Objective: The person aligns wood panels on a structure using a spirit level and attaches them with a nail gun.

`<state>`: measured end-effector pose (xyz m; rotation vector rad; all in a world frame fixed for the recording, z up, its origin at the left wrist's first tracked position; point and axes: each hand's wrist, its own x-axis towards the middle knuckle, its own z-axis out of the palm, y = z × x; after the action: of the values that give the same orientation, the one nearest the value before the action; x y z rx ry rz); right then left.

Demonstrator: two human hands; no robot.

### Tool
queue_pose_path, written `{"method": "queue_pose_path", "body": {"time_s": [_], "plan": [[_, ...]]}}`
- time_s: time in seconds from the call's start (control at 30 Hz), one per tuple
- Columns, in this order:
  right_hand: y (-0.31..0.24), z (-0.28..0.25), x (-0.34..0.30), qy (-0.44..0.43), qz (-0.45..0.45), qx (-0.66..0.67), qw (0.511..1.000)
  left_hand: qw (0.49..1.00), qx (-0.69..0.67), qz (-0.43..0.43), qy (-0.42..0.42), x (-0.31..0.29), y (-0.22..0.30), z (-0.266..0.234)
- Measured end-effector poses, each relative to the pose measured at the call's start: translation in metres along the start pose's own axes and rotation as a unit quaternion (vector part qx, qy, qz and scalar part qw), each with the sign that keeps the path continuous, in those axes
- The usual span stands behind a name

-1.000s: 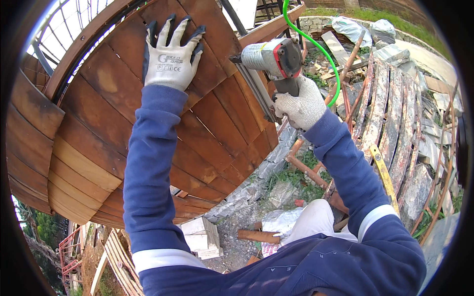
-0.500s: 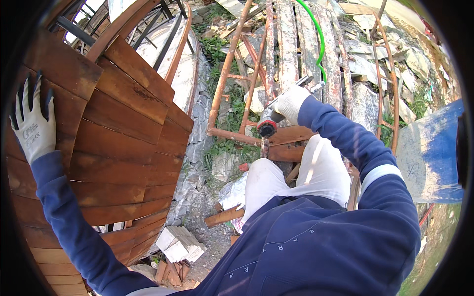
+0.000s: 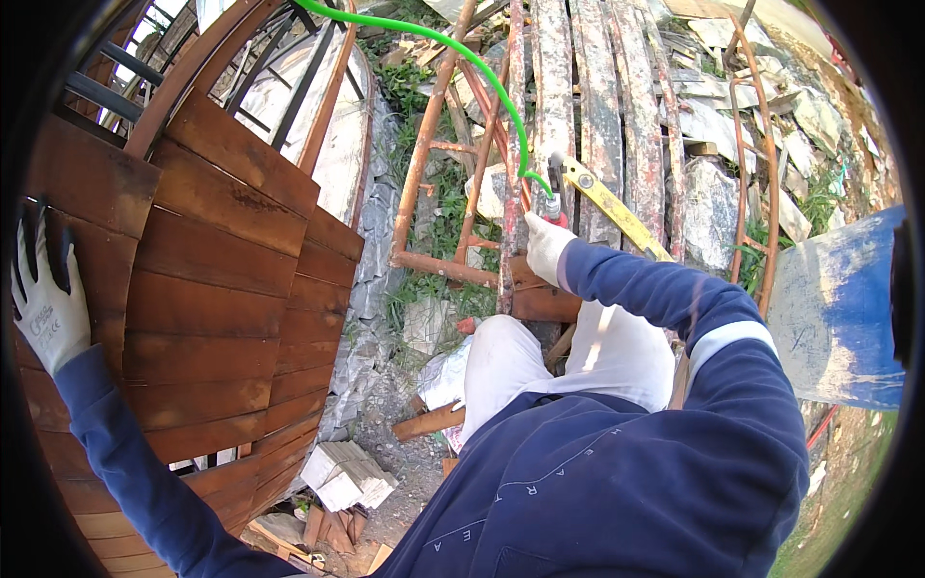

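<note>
The small grey-and-red tool [image 3: 556, 218] is just ahead of our right hand [image 3: 549, 249], above the near end of the weathered slats [image 3: 599, 106]. Our gloved fingers curl at its near, red end, and the hand covers part of it; we cannot tell whether they close around the tool or only touch it. A green hose [image 3: 397, 24] meets the tool's far side and arcs away to the upper left. Just right of the tool, a yellow spirit level [image 3: 617, 210] slants across the slats, one end close beside the tool. Well apart on the other side, we have our left hand [image 3: 53, 313] open, its fingers spread against the brown boards [image 3: 207, 308], holding nothing. Beyond the slats stands a rusty tube frame [image 3: 424, 159]; a blue drum [image 3: 848, 299] sits at far right, and pale blocks [image 3: 345, 475] lie below the boards.
</note>
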<state>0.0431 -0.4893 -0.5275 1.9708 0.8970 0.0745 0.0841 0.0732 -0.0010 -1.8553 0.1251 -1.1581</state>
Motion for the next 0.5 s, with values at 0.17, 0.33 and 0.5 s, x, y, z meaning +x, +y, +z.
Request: {"method": "queue_pose_path", "body": {"time_s": [0.17, 0.33, 0.5], "plan": [[0.002, -0.037, -0.04, 0.216, -0.008, 0.465, 0.859, 1.0, 0.019, 0.005, 0.019, 0.009, 0.015, -0.03], [0.004, -0.004, -0.088, 0.269, 0.237, 0.587, 0.726, 0.994, 0.107, 0.009, -0.021, 0.011, 0.041, -0.076], [-0.011, 0.086, -0.151, -0.206, 0.582, 0.508, 0.601, 0.999, 0.031, -0.022, -0.015, 0.011, 0.058, -0.1]]}}
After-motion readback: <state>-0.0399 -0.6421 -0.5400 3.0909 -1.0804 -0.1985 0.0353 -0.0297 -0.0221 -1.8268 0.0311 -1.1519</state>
